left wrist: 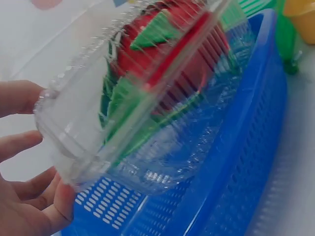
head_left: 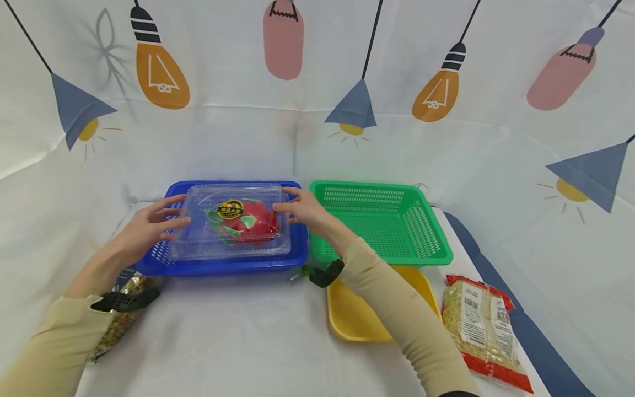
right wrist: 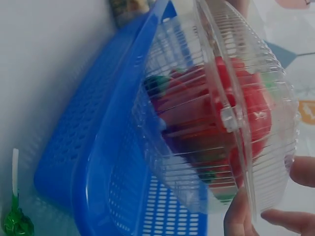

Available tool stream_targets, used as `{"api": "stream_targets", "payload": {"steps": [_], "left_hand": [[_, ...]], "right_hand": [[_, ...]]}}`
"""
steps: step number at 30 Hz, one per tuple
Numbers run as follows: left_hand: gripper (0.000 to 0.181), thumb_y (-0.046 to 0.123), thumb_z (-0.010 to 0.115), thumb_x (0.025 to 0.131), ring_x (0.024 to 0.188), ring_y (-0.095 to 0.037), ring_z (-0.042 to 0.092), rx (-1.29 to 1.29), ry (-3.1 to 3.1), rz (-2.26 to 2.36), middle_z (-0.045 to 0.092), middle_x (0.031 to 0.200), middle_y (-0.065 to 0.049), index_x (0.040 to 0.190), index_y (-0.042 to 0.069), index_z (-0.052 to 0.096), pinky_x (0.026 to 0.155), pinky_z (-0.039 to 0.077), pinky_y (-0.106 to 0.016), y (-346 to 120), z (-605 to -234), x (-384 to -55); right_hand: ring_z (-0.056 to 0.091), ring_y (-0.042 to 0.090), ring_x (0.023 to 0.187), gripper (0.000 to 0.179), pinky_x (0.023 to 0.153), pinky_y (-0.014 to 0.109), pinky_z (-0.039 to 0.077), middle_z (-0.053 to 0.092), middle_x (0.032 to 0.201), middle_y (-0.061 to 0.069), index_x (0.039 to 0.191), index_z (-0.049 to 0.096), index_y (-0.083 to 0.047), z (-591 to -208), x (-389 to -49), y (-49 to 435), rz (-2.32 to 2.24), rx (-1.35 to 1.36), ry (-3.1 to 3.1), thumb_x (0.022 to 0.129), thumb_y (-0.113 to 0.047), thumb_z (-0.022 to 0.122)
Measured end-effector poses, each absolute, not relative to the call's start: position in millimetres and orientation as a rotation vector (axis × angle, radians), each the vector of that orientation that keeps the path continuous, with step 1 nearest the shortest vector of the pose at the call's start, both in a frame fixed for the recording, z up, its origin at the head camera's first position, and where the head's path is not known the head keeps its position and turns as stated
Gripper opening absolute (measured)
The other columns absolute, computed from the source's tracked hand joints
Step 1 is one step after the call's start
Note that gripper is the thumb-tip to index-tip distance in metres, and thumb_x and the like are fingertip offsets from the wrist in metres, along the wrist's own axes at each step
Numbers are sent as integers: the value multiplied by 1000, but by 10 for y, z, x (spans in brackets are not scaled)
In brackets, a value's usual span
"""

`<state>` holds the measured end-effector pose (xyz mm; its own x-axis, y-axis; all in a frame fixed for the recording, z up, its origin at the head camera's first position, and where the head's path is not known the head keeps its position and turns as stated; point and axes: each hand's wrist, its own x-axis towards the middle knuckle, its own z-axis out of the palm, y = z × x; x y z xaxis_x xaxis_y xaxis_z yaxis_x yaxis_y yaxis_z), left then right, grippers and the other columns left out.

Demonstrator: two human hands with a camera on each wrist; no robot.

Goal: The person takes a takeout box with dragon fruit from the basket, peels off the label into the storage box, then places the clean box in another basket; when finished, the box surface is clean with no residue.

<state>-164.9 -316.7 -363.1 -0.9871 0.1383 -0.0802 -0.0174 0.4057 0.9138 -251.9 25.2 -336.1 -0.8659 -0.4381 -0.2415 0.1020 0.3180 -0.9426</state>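
Observation:
A clear plastic clamshell box [head_left: 193,242] with a red and green dragon fruit [head_left: 260,215] inside is held over the blue basket [head_left: 213,268]. On its lid is a black and gold label [head_left: 230,209]. My left hand [head_left: 146,226] grips the box's left end; the left wrist view shows fingers at the lid's edge. At the opposite end, my right hand [head_left: 310,209] holds the box by its rim, fingers above and below in the right wrist view. The box [right wrist: 266,187] is tilted in that view, its lower part inside the basket's rim [right wrist: 98,147].
A green basket [head_left: 377,223] stands right of the blue one. Before it is a yellow tray [head_left: 347,320], partly under my right forearm. A red-edged bag of grain [head_left: 476,325] lies far right, another bag [head_left: 126,309] behind my left wrist. A green-wrapped lollipop [right wrist: 18,221] lies near the baskets.

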Motion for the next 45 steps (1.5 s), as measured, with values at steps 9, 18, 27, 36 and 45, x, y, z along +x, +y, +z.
{"api": "stream_targets", "payload": {"steps": [9, 18, 27, 36, 45], "left_hand": [[71, 31, 57, 103, 110, 4, 45, 93, 2593, 1574, 36, 152, -23, 162, 23, 18, 78, 50, -18, -3095, -3562, -1586], [70, 30, 56, 103, 110, 2, 45, 178, 2673, 1501, 37, 147, -21, 161, 29, 17, 74, 50, -25, -3042, -3469, -1451], [74, 24, 56, 103, 101, 1, 55, 247, 2664, 1450, 38, 134, -10, 161, 34, 11, 74, 52, -26, -3020, -3407, -1246], [77, 23, 57, 103, 101, -4, 56, 255, 2643, 1412, 38, 129, -11, 160, 39, 9, 74, 50, -33, -2949, -3420, -1086], [77, 11, 59, 100, 80, -14, 56, 311, 2562, 1563, 37, 112, -12, 160, 30, 15, 53, 46, -34, -2884, -3551, -878]], "right_hand": [[58, 28, 117, 65, 102, 43, 49, 53, 139, 14, 155, 35, -15, -3289, -2374, 338, -1619, -316, 2120, 98, -21, 65], [61, 26, 110, 64, 98, 41, 52, 56, 129, 15, 154, 37, -15, -3211, -2210, 412, -1631, -339, 2139, 98, -23, 66], [61, 20, 88, 64, 85, 33, 55, 57, 103, 9, 151, 40, -14, -3157, -1960, 513, -1613, -359, 2172, 95, -22, 69], [59, 20, 90, 65, 80, 30, 55, 59, 102, 9, 151, 39, -13, -3208, -1749, 616, -1585, -409, 2203, 94, -24, 70], [57, 18, 81, 64, 81, 32, 51, 56, 100, 7, 149, 40, -15, -3265, -1547, 691, -1599, -383, 2134, 93, -21, 72]]}}
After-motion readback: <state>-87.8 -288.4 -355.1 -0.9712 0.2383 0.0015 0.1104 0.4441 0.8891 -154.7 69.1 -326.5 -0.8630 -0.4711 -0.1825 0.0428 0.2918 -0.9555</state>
